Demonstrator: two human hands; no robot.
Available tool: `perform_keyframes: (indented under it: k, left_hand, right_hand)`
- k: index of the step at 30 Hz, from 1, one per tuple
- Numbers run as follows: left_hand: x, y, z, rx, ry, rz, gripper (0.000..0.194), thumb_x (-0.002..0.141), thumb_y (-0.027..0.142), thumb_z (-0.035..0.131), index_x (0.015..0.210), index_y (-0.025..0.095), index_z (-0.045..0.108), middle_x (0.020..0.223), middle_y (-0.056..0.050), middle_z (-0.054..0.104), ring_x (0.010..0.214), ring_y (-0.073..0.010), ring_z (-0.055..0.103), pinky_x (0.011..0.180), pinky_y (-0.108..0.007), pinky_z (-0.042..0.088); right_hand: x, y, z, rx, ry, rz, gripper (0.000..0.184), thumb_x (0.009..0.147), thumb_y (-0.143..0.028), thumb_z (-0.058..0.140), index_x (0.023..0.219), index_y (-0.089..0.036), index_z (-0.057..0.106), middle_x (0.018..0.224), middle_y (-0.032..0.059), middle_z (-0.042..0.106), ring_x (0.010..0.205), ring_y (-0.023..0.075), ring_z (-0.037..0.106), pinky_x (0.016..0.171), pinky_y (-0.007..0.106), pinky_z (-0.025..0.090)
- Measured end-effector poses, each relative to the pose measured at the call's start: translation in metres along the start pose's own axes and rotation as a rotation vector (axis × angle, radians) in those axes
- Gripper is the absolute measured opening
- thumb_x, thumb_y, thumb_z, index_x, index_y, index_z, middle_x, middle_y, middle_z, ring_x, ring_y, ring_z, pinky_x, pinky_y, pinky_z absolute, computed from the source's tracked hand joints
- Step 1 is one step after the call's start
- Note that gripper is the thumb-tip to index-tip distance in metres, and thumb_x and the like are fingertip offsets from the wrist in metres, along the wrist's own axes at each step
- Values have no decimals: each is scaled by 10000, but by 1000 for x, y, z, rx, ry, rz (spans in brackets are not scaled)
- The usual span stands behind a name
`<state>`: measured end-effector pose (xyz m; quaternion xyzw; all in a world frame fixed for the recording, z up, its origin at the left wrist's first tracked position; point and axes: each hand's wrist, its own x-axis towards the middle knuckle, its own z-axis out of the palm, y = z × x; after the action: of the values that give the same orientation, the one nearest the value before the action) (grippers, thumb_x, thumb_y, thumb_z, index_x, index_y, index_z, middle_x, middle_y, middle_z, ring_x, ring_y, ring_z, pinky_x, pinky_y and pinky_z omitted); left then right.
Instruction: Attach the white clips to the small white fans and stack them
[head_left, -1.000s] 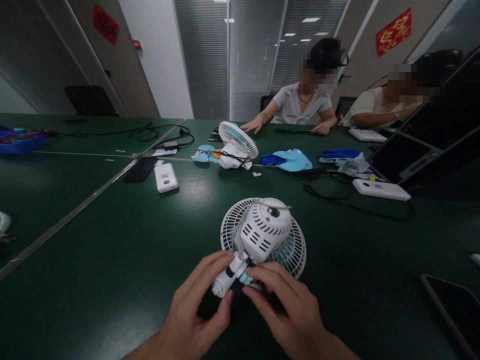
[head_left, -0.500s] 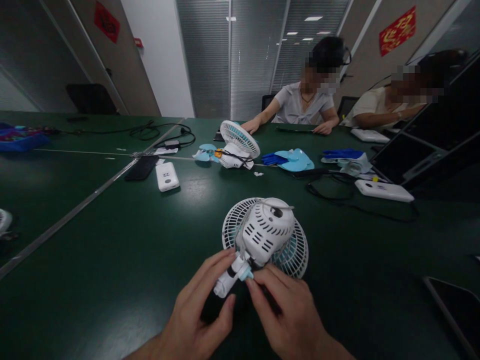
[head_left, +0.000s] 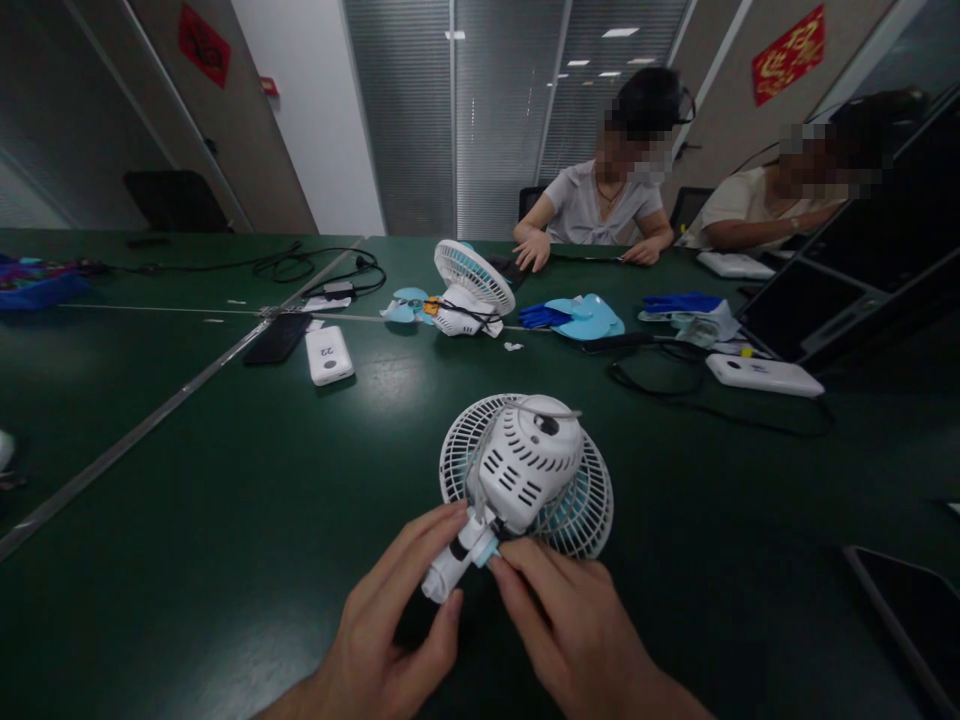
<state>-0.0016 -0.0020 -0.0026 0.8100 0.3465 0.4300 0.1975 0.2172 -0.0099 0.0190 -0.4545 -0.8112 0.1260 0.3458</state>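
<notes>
A white fan (head_left: 529,470) lies grille-down on the green table, its vented motor housing turned up. A short white stem (head_left: 452,565) with a dark band sticks out from the housing toward me. My left hand (head_left: 397,600) curls around this stem, fingertips at its upper side and thumb by its lower end. On the stem's right side is a light-blue knob (head_left: 486,552), which my right hand (head_left: 570,615) pinches between thumb and index finger. A grey cord (head_left: 474,470) runs along the housing.
Farther back on the green table (head_left: 360,450) lie another white fan (head_left: 472,280), light-blue fan blades (head_left: 589,317), blue gloves (head_left: 682,303), a white power bank (head_left: 328,355) and black cables (head_left: 289,262). A dark tablet-like device (head_left: 907,610) lies right. Two people sit opposite.
My hands keep their hold on the fan's stem and knob, with little visible movement. Across the table, a person's hand has drawn back from the other fan. The view has shifted slightly.
</notes>
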Motion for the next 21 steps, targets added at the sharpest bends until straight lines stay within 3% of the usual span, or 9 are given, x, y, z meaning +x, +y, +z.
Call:
perform_keyframes:
  k: [2, 4, 8, 11, 13, 16, 18, 21]
  left_hand:
    - [0, 0, 0, 1, -4, -1, 553, 967, 89, 552, 1512, 170, 506, 1489, -111, 616, 1407, -167, 580, 1222, -268, 473]
    - [1, 0, -1, 7, -8, -12, 548, 970, 90, 555, 1510, 172, 506, 1486, -111, 619, 1409, -164, 577, 1220, -268, 474]
    - [2, 2, 1, -1, -2, -14, 562, 969, 84, 547, 1521, 166, 492, 1496, -118, 611, 1414, -163, 574, 1216, -262, 476]
    - [1, 1, 1, 1, -6, -17, 568, 962, 77, 552, 1521, 166, 497, 1499, -121, 610, 1415, -175, 577, 1216, -269, 478]
    - [1, 1, 1, 2, 0, -19, 563, 960, 78, 555, 1514, 170, 508, 1493, -120, 617, 1408, -181, 586, 1213, -275, 484]
    - [2, 2, 0, 0, 19, -16, 552, 963, 83, 558, 1505, 185, 520, 1469, -109, 639, 1382, -177, 610, 1201, -271, 496]
    - [3, 3, -1, 3, 24, -22, 550, 963, 87, 565, 1501, 193, 524, 1459, -101, 650, 1367, -171, 622, 1196, -267, 500]
    - [5, 4, -1, 11, 37, -19, 539, 963, 96, 570, 1493, 189, 534, 1455, -104, 655, 1360, -174, 630, 1188, -265, 506]
  right_hand:
    - [2, -3, 0, 151, -49, 143, 454, 1162, -299, 342, 815, -215, 624, 610, -38, 648, 519, 106, 664, 537, 217, 476]
    - [0, -2, 0, 138, -26, 171, 405, 1150, -331, 387, 867, -208, 648, 633, -33, 670, 510, 108, 660, 532, 221, 482]
    - [-6, 8, -1, -164, 69, -53, 363, 1126, -419, 449, 1090, -156, 698, 771, 52, 754, 568, 157, 713, 489, 266, 465]
    - [-4, 8, -2, -244, 28, -135, 387, 1150, -321, 375, 1052, -175, 720, 760, 61, 755, 616, 170, 732, 496, 269, 448]
    - [-1, 4, -1, -119, -36, -64, 444, 1156, -273, 327, 936, -188, 704, 740, 48, 748, 626, 159, 729, 520, 256, 456]
    - [1, -3, 1, 153, -124, 197, 464, 1164, -272, 330, 828, -209, 644, 588, -30, 672, 534, 118, 674, 563, 220, 480]
    - [0, -3, 1, 178, -110, 259, 450, 1164, -314, 356, 832, -211, 642, 568, -46, 656, 507, 111, 659, 567, 220, 487]
    - [-3, 2, -1, -33, 19, 54, 428, 1143, -437, 400, 990, -162, 691, 729, 28, 737, 570, 155, 718, 520, 263, 488]
